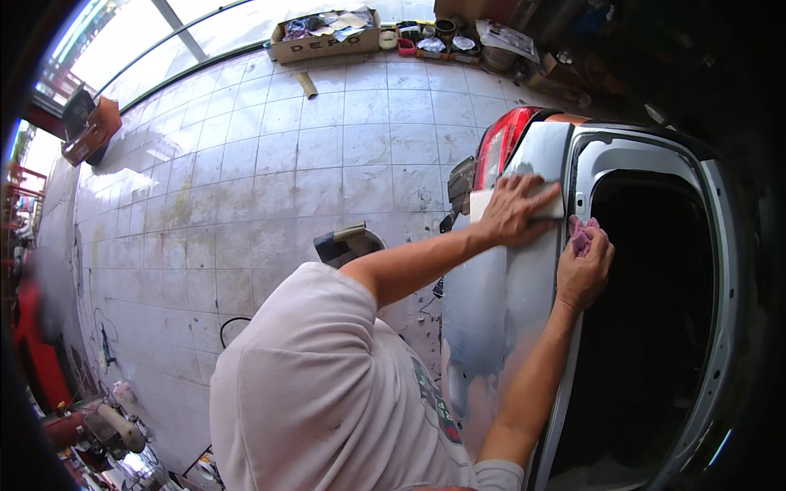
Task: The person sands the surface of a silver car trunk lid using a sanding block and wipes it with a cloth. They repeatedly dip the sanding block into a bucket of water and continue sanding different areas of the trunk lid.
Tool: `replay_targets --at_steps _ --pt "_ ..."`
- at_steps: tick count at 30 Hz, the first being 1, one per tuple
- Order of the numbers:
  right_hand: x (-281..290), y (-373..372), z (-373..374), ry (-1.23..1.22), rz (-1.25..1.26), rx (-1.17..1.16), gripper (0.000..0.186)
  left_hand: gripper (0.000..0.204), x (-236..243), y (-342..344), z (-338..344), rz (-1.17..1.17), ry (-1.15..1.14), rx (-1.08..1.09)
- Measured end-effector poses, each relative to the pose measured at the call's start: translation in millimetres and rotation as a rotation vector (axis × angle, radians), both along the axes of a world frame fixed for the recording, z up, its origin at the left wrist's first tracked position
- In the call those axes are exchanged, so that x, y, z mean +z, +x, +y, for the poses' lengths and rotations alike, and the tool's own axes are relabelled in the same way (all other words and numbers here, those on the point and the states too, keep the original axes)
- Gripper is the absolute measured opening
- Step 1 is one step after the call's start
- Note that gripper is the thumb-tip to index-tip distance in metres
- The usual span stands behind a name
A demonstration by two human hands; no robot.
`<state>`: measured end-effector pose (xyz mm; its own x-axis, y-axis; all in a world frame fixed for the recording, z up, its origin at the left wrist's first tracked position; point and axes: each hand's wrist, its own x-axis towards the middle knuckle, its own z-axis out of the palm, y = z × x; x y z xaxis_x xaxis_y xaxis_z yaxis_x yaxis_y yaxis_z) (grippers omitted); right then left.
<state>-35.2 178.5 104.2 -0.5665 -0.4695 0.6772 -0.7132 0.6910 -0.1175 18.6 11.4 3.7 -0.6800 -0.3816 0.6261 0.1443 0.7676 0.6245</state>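
Note:
My left hand lies over a pale, flat rectangular pad, fingers and thumb spanning it against the silver-grey car panel. Its exact kind is unclear, since the hand covers its middle. Just above is the red and clear tail light. Pinched in the fingers of my right hand is a crumpled pink cloth, at the edge of the opening's frame beside the panel. A dull, hazy patch shows on the panel below both hands.
The dark vehicle opening lies to the right. On the tiled floor stand a round container and, farther off, a cardboard box of papers. An orange bin is at far left; tools and parts crowd the lower left.

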Motion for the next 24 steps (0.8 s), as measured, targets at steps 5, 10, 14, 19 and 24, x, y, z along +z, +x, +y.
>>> replay_targets --at_steps 5,10,14,19,24 --pt "6.3 -1.2 2.7 0.01 0.0 -0.043 0.02 0.08 -12.9 9.2 -30.1 0.059 -0.182 -0.316" --pt "3.0 7.1 -17.7 0.012 -0.01 -0.016 0.02 0.07 15.1 -106.4 -128.4 -0.188 0.04 0.051" --pt "4.1 -0.9 -9.0 0.036 -0.06 -0.172 0.023 0.07 2.0 -50.3 -46.8 -0.017 -0.077 -0.084" --pt "7.9 3.9 -8.5 0.029 -0.1 -0.158 0.03 0.078 -11.9 27.7 -25.2 0.095 -0.269 -0.361" --pt "5.6 3.5 -28.0 -0.023 -0.052 -0.075 0.031 0.064 15.8 -121.6 -150.1 -0.129 -0.2 0.026"
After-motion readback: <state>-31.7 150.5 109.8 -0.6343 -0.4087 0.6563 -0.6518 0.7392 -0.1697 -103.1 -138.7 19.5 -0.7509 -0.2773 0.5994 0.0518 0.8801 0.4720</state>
